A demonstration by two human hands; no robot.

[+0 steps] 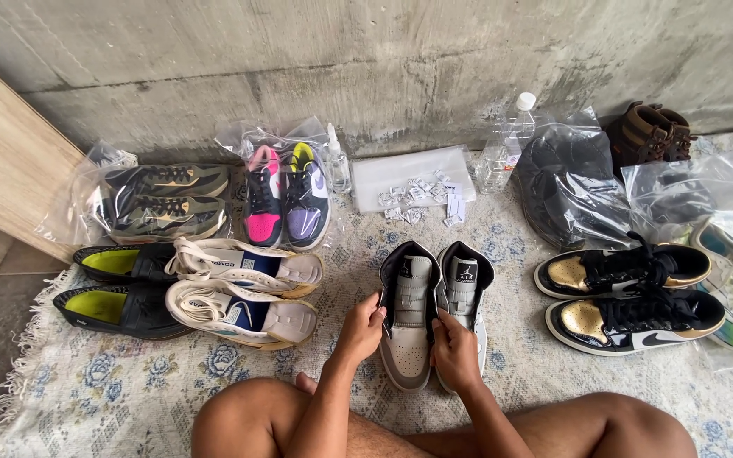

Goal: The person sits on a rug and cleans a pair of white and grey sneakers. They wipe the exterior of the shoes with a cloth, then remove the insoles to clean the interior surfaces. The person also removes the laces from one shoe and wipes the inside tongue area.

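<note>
Bare knees at the bottom. Left hand (360,331) and right hand (455,352), fingers pinched on a pair of grey high-top shoes (431,309) lying on the flowery rug (129,382). Beside these, cream sneakers (243,293) and black-and-gold shoes (629,297). Farther back, bagged shoes (167,202), little white packets (417,199), a clear bottle (506,144), a grey wall.

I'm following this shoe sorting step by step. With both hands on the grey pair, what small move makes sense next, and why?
Probably lift the grey high-top pair off the rug: the left hand and right hand each already grip one shoe, side by side.
</note>
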